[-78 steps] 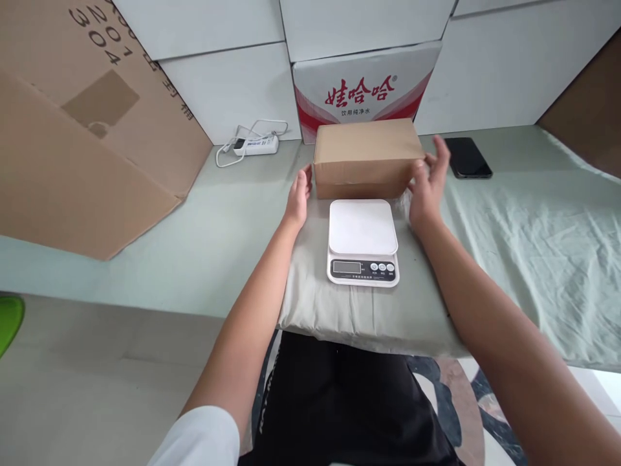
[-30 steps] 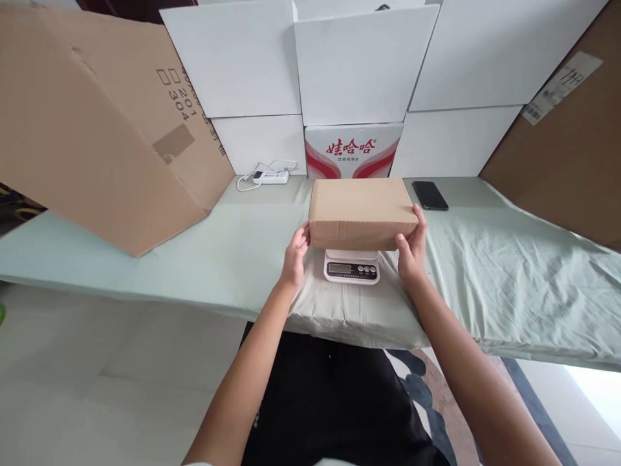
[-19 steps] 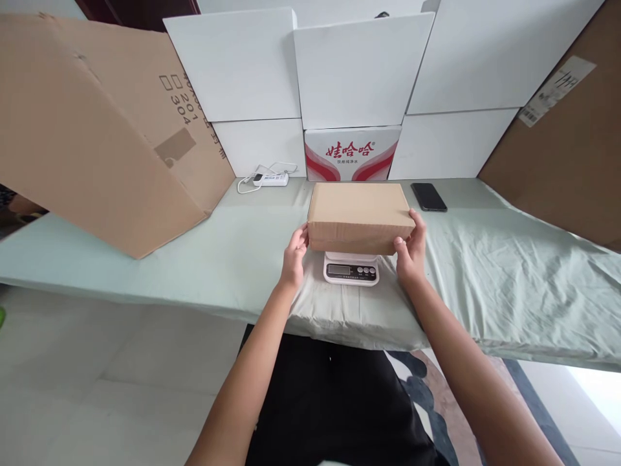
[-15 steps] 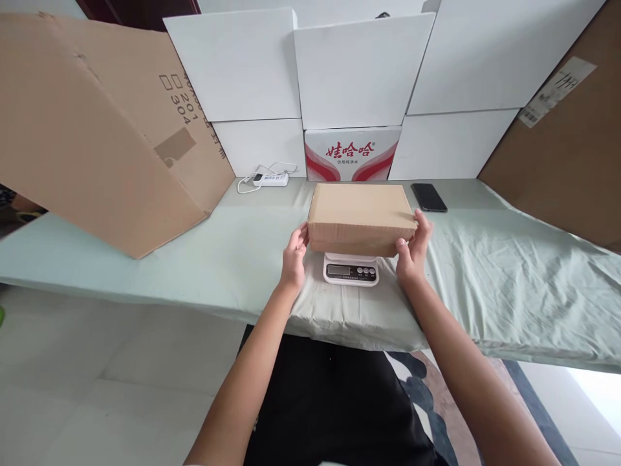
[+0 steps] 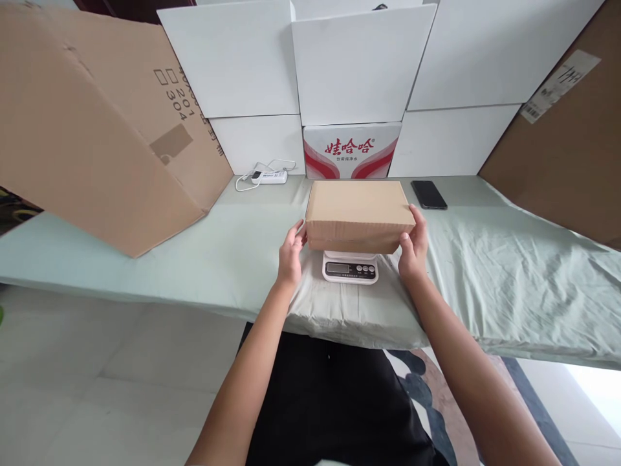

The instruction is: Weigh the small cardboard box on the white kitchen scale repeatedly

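A closed brown cardboard box (image 5: 359, 204) rests level on a small white kitchen scale (image 5: 350, 269), hiding the scale's upper part. The scale's dark panel, with a small display and several round buttons, shows below the box; no reading can be made out. My left hand (image 5: 291, 252) is at the box's left side, its fingers curled against the lower edge and partly hidden. At the right end, my right hand (image 5: 414, 246) has its thumb by the front corner and its fingers along the side.
A black phone (image 5: 429, 194) lies behind my right hand. At the back left is a white power strip (image 5: 269, 177) with a cable. White panels and a red-and-white carton (image 5: 352, 152) stand behind; large cardboard sheets (image 5: 121, 129) flank the cloth-covered table (image 5: 233, 259).
My right thumb has slid slightly off the box's front face towards its corner, and my left hand has eased a little outward. The box stays on the scale; the view shifts slightly.
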`<state>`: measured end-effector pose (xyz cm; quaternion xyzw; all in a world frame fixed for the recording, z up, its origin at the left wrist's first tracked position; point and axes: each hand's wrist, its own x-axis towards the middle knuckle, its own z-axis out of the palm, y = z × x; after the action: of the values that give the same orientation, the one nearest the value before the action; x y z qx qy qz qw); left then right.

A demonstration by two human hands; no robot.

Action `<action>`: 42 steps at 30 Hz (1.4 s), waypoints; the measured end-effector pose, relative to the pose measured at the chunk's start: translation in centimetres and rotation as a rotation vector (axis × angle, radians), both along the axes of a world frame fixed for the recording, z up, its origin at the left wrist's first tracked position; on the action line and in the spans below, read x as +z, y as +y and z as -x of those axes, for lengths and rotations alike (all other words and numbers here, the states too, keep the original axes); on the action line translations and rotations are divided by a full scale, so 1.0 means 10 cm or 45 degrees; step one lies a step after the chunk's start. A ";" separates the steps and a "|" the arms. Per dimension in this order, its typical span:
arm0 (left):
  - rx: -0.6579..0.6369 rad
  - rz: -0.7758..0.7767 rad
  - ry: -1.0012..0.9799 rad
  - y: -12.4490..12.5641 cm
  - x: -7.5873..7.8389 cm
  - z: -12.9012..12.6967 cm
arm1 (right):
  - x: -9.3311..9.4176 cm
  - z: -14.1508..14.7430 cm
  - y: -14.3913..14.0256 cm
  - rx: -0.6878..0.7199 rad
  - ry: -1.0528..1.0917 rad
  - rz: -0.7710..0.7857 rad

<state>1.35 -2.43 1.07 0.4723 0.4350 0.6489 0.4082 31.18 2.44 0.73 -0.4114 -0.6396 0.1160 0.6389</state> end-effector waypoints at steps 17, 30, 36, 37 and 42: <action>-0.017 -0.015 -0.049 -0.01 0.02 0.01 | -0.04 -0.03 0.04 -0.019 0.090 0.020; -0.140 -0.134 0.021 0.93 0.54 -0.08 | 0.52 0.01 0.76 0.163 0.094 -0.126; -0.049 0.063 0.124 1.50 0.03 -0.16 | -0.05 0.10 1.32 0.094 0.127 0.038; -0.043 0.069 0.128 1.52 -0.03 -0.15 | -0.14 0.10 1.35 0.105 0.127 0.050; -0.054 0.048 0.139 1.51 -0.12 -0.11 | -0.33 0.04 1.41 0.104 0.095 0.142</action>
<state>2.42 12.68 -0.13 0.5082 0.4588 0.6051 0.4063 30.83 16.55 -2.55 -0.4151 -0.6242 0.1927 0.6332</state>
